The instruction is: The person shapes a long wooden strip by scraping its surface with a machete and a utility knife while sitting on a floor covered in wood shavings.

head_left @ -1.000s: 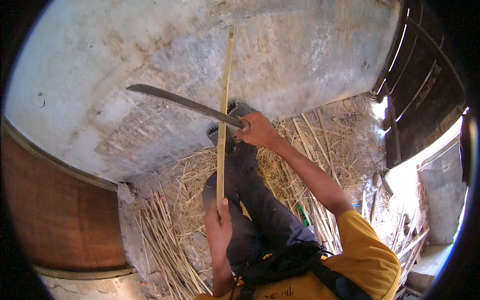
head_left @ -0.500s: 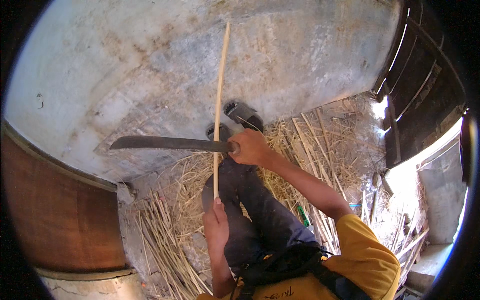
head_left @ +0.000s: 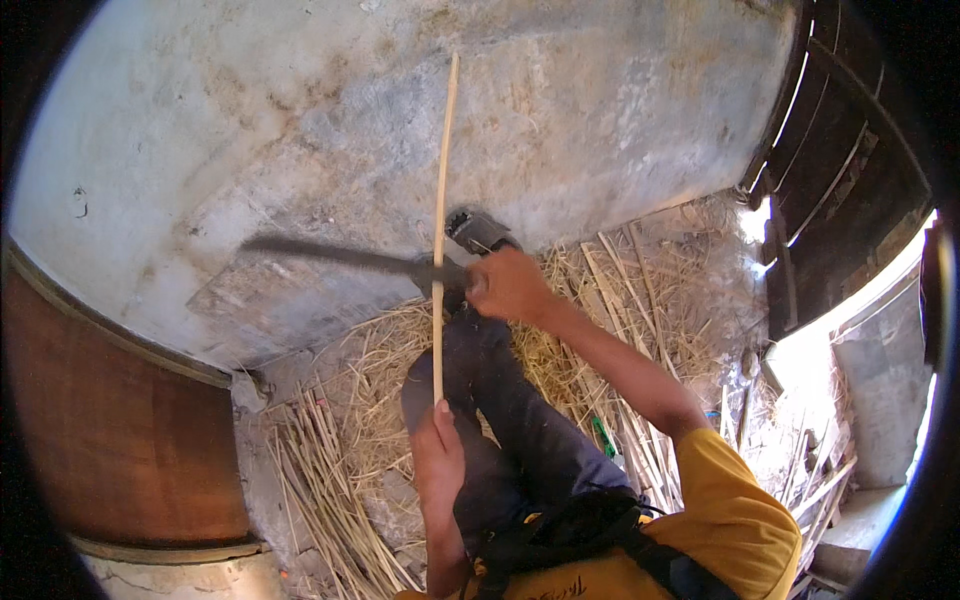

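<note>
Weathered wall (head_left: 330,140) stands behind the pale strip (head_left: 440,210). Left of the strip lie thin sticks (head_left: 335,490); a blurred machete (head_left: 350,256) crosses the strip. The left hand (head_left: 438,462) clasps the strip's near end; right of it, the right hand (head_left: 508,288) is wrapped firmly round the machete's handle.

Long thin pale-yel bamboo strip (head_left: 443,180), curved dk-grey metal blade (head_left: 340,254); far grey-wht plaster wall (head_left: 300,130) w/ brn blotches; flat red-brn wooden panel (head_left: 130,420), left; mustard-yel cloth shirt (head_left: 745,510), near.
</note>
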### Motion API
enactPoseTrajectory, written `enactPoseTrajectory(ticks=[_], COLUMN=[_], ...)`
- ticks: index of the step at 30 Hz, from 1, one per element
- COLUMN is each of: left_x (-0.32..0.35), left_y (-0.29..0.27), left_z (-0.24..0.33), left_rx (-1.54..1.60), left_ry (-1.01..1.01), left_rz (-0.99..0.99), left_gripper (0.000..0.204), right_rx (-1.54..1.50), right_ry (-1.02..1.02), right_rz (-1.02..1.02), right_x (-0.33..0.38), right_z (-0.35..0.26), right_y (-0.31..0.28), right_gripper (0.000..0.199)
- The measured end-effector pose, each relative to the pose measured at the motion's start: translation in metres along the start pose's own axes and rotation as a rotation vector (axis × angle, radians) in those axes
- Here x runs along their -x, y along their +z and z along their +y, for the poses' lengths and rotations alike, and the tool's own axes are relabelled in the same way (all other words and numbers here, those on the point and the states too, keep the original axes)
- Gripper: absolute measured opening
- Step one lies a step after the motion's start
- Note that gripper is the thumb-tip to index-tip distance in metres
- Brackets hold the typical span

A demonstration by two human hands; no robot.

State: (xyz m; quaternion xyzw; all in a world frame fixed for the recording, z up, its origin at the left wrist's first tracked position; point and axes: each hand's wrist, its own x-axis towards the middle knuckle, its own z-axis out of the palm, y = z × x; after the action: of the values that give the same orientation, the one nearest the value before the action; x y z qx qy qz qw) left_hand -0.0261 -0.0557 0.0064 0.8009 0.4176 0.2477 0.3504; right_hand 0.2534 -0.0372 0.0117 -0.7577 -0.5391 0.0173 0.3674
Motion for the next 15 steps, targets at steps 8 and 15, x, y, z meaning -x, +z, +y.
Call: enactPoseTrajectory(ticks=[8, 15], left_x=[-0.002, -0.006], left_y=[-0.005, -0.018], left_z=[-0.003, -0.001], left_rx=[0.13, 0.075], left_ry=[-0.133, -0.109], left_rz=[-0.099, -0.076], left_gripper=[0.043, 0.044], right_rx=[0.056, 0.104], right_ry=[-0.151, -0.124], right_rz=[-0.013, -0.019], right_x=[0.016, 0.008], right_z=[-0.009, -0.019], right_y=[0.03, 0.035], right_gripper=[0.027, 0.032])
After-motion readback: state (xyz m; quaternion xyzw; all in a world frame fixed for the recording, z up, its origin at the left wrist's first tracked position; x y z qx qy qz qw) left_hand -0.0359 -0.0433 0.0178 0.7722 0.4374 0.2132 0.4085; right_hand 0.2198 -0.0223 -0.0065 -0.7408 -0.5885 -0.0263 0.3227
